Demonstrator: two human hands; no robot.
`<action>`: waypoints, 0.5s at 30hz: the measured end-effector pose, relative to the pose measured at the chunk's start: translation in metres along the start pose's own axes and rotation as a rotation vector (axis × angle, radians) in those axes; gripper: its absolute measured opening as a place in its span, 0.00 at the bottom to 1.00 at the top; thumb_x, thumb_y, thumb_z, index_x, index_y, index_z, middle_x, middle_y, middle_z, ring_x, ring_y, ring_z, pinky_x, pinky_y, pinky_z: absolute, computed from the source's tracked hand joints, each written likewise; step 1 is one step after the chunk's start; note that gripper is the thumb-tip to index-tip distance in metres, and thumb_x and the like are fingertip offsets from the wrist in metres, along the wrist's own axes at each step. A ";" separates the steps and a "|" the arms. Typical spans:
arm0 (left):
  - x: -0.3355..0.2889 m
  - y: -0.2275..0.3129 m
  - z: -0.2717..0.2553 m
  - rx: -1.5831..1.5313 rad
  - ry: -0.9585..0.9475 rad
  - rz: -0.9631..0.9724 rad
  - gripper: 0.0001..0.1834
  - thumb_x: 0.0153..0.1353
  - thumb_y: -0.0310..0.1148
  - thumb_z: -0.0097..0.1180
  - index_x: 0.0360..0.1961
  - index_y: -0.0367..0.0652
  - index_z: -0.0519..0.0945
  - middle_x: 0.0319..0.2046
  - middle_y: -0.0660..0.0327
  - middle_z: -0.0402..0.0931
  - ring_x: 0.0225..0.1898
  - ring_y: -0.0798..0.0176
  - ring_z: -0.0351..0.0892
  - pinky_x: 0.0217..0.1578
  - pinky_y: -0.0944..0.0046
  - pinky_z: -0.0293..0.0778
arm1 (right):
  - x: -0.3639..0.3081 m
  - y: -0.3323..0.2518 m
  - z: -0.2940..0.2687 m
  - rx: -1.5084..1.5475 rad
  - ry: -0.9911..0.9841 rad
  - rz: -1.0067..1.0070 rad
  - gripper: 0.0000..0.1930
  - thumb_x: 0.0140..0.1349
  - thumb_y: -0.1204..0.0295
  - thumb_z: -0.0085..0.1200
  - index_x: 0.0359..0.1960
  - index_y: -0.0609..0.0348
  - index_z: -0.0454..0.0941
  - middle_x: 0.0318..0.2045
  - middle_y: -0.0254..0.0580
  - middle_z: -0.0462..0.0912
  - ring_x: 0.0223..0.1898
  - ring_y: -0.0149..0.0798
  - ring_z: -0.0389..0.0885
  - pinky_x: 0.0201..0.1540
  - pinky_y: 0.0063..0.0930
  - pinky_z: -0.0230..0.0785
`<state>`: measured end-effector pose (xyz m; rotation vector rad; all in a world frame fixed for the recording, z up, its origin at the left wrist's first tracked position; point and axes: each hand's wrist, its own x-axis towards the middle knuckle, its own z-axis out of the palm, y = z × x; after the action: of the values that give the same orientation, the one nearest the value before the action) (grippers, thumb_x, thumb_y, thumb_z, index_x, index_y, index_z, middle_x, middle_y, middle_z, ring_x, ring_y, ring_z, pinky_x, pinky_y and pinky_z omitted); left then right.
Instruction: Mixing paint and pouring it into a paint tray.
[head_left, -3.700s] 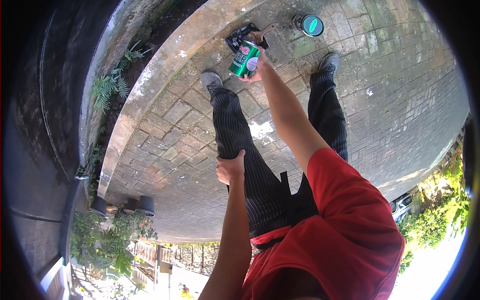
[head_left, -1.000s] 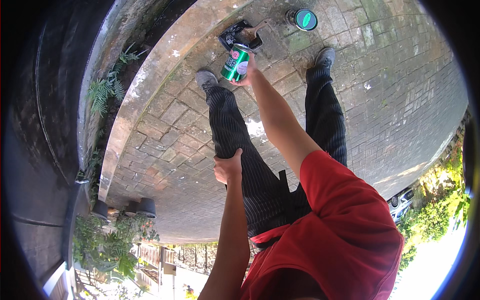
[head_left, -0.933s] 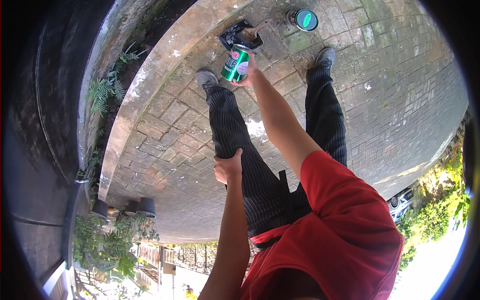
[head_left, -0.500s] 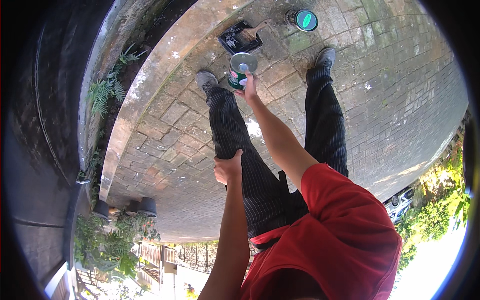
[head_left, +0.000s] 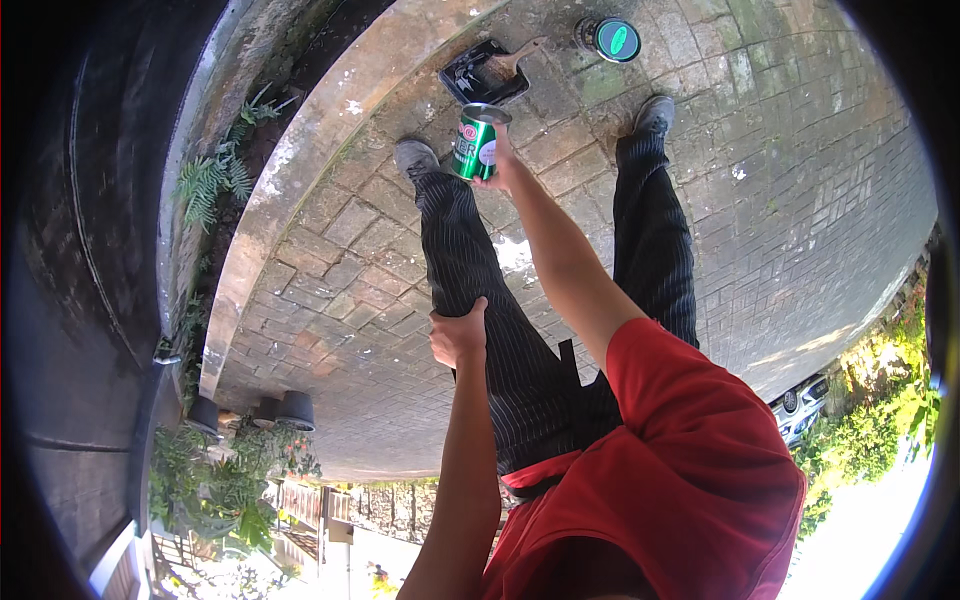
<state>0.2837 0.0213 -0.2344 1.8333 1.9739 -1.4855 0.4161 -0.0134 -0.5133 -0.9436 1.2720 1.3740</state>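
My right hand (head_left: pixel 501 165) is wrapped round a green paint can (head_left: pixel 473 150) with a pale round mark on its side. The can is tilted, its top away from me, so its label side faces up toward me; its contents cannot be seen. Just beyond it, a black paint tray (head_left: pixel 461 82) lies on the paving, with a wooden-handled paintbrush (head_left: pixel 512 60) in it, its handle over the right rim. My left hand (head_left: pixel 460 335) grips my left trouser leg (head_left: pixel 462 270) at about the knee, thumb on top and fingers curled round the side.
Another can (head_left: pixel 617 40) with a green oval on top stands to the right of the tray. My shoes (head_left: pixel 415 158) are planted apart on the brick paving (head_left: pixel 340 260). A raised kerb (head_left: pixel 262 210) curves along the left, with ferns (head_left: pixel 212 183) behind it. Dark plant pots (head_left: pixel 295 412) stand at lower left.
The can in my right hand has tipped away from me: its grey top has narrowed and more of its green side shows. My left hand stays on the leg.
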 end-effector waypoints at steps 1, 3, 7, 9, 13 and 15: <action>0.000 -0.001 -0.002 0.004 0.005 -0.004 0.42 0.33 0.60 0.69 0.45 0.39 0.75 0.38 0.50 0.81 0.41 0.49 0.82 0.44 0.53 0.76 | -0.005 -0.010 0.004 -0.033 -0.039 0.047 0.45 0.49 0.23 0.29 0.55 0.46 0.66 0.49 0.50 0.71 0.47 0.55 0.68 0.32 0.41 0.67; -0.006 0.012 0.000 -0.002 -0.006 0.028 0.42 0.33 0.60 0.69 0.44 0.39 0.75 0.38 0.50 0.81 0.41 0.49 0.81 0.44 0.53 0.76 | 0.006 -0.047 -0.013 0.001 -0.022 0.112 0.47 0.46 0.23 0.33 0.54 0.50 0.66 0.49 0.55 0.70 0.47 0.59 0.67 0.31 0.42 0.67; -0.005 0.010 -0.001 -0.019 0.004 0.035 0.42 0.33 0.60 0.69 0.44 0.39 0.75 0.38 0.50 0.81 0.42 0.48 0.81 0.44 0.53 0.76 | 0.006 -0.082 -0.005 0.075 0.055 0.329 0.52 0.40 0.22 0.39 0.54 0.57 0.66 0.52 0.62 0.66 0.50 0.66 0.64 0.31 0.40 0.67; -0.004 0.009 -0.002 -0.015 0.004 0.028 0.42 0.33 0.60 0.69 0.44 0.39 0.75 0.38 0.50 0.81 0.42 0.48 0.81 0.44 0.53 0.76 | 0.001 -0.087 0.001 0.095 0.089 0.343 0.53 0.39 0.22 0.40 0.54 0.58 0.65 0.53 0.63 0.64 0.51 0.66 0.64 0.31 0.39 0.67; -0.006 0.012 -0.003 -0.013 0.001 0.027 0.42 0.33 0.60 0.70 0.44 0.39 0.75 0.38 0.49 0.81 0.42 0.48 0.81 0.44 0.53 0.76 | -0.004 -0.094 -0.001 0.163 0.107 0.358 0.54 0.38 0.23 0.41 0.55 0.59 0.65 0.54 0.64 0.63 0.52 0.67 0.63 0.31 0.38 0.68; -0.003 0.009 -0.002 -0.015 0.005 0.024 0.41 0.33 0.59 0.70 0.44 0.39 0.75 0.38 0.49 0.81 0.41 0.48 0.81 0.44 0.52 0.76 | -0.005 -0.088 0.000 0.190 0.106 0.365 0.53 0.39 0.23 0.41 0.55 0.59 0.65 0.54 0.63 0.63 0.52 0.67 0.64 0.31 0.38 0.69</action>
<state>0.2933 0.0184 -0.2368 1.8499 1.9522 -1.4573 0.5029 -0.0191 -0.5264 -0.6824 1.6856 1.4592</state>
